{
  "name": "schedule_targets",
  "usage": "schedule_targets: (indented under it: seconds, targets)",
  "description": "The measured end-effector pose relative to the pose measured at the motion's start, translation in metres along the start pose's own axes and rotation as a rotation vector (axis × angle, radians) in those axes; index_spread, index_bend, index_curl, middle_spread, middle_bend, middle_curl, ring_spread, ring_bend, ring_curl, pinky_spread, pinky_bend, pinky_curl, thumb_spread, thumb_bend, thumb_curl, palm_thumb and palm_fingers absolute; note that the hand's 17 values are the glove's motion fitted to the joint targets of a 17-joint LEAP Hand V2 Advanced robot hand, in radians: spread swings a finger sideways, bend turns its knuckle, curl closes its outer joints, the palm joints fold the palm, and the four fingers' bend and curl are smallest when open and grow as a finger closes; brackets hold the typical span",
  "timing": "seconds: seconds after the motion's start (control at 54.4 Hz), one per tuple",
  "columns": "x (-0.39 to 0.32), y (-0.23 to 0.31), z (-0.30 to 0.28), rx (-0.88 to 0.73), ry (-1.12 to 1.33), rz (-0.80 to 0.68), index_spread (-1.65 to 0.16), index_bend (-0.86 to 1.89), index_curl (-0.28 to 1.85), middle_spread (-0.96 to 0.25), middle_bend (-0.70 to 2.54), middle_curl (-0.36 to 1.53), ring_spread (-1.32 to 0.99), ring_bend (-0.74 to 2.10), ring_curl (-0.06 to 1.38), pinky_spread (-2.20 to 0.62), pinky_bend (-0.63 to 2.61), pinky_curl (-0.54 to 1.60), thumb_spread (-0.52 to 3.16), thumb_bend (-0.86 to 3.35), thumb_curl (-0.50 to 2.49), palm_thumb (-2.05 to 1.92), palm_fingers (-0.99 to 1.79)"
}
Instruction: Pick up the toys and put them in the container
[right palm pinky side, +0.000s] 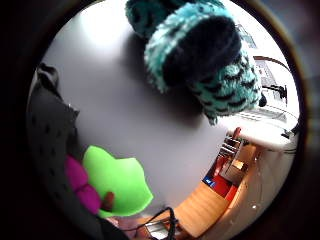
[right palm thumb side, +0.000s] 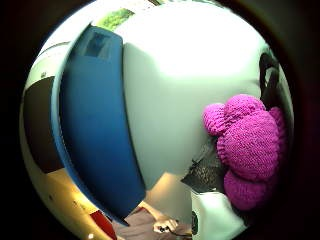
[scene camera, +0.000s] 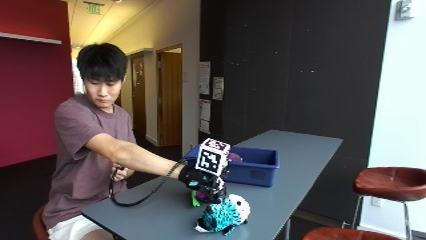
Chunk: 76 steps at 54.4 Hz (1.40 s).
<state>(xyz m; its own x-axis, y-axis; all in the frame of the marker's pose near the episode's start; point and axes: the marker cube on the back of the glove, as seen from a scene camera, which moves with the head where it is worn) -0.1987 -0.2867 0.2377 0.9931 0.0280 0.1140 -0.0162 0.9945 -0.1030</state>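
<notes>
Campus corridor, exit sign (scene camera: 94, 7) (doors (scene camera: 169, 95), stools (scene camera: 389, 182))

Table, stools and hallway

A grey table (scene camera: 293, 165) runs from the near edge toward the dark wall (scene camera: 293, 65). At 4 o'clock from it stand two brown stools (scene camera: 389, 181) on metal legs. At 10 o'clock a hallway holds a red wall (scene camera: 30, 80), wooden doors (scene camera: 170, 95), and papers (scene camera: 205, 85) pinned to the dark wall.
</notes>
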Motion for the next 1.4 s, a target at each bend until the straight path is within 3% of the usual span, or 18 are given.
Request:
schedule_targets:
  seconds: [0.202,0.46,0.57,0.754,0.827,0.919,0.993,1.122,1.25,1.324,1.398]
  targets:
    - [-0.008,0.025,-0.041,-0.027,-0.049,-0.054,-0.24,0.68,0.41,-0.23,0.98,0.72,-0.35,1.26,0.63,-0.38,1.04,0.47,0.93,0.11,0.59,0.56,1.17]
    - [-0.03,0.064,-0.198,0.232,-0.028,-0.072,-0.24,0.82,0.56,-0.22,1.07,0.81,-0.35,1.34,0.66,-0.38,1.1,0.51,0.78,0.07,0.7,0.59,1.1]
    - [-0.063,0.09,-0.254,0.296,0.027,-0.268,-0.24,0.84,0.61,-0.21,1.09,0.83,-0.34,1.36,0.66,-0.38,1.11,0.52,0.75,0.06,0.74,0.6,1.09]
    - [-0.135,0.103,-0.306,0.334,-0.026,-0.353,-0.24,0.84,0.7,-0.2,1.1,0.86,-0.33,1.38,0.66,-0.38,1.11,0.53,0.69,0.03,0.81,0.61,1.07]
    - [-0.156,0.095,-0.311,0.361,0.035,-0.36,-0.24,0.84,0.73,-0.2,1.11,0.87,-0.33,1.39,0.67,-0.38,1.11,0.53,0.68,0.02,0.83,0.61,1.07]
    - [-0.192,0.079,-0.314,0.356,-0.018,-0.204,-0.24,0.83,0.77,-0.19,1.11,0.88,-0.32,1.39,0.66,-0.38,1.11,0.53,0.67,0.01,0.86,0.61,1.07]
    - [-0.22,0.07,-0.301,0.356,0.045,-0.344,-0.24,0.82,0.79,-0.19,1.11,0.88,-0.32,1.39,0.66,-0.38,1.11,0.54,0.66,0.01,0.88,0.62,1.07]
    - [-0.279,0.049,-0.274,0.356,0.131,-0.46,-0.24,0.78,0.84,-0.19,1.11,0.89,-0.32,1.4,0.66,-0.39,1.12,0.54,0.65,-0.01,0.91,0.62,1.06]
    - [-0.307,0.028,-0.25,0.32,0.179,-0.467,-0.25,0.7,0.88,-0.19,1.08,0.89,-0.32,1.41,0.66,-0.38,1.14,0.55,0.68,-0.02,0.92,0.59,1.02]
    - [-0.316,0.016,-0.241,0.286,0.141,-0.358,-0.24,0.59,0.89,-0.19,1.04,0.88,-0.32,1.4,0.65,-0.38,1.15,0.55,0.73,-0.03,0.9,0.56,0.9]
    - [-0.316,0.01,-0.231,0.235,0.156,-0.379,-0.24,0.45,0.88,-0.19,1.01,0.87,-0.32,1.39,0.64,-0.38,1.16,0.54,0.83,-0.04,0.86,0.49,0.83]
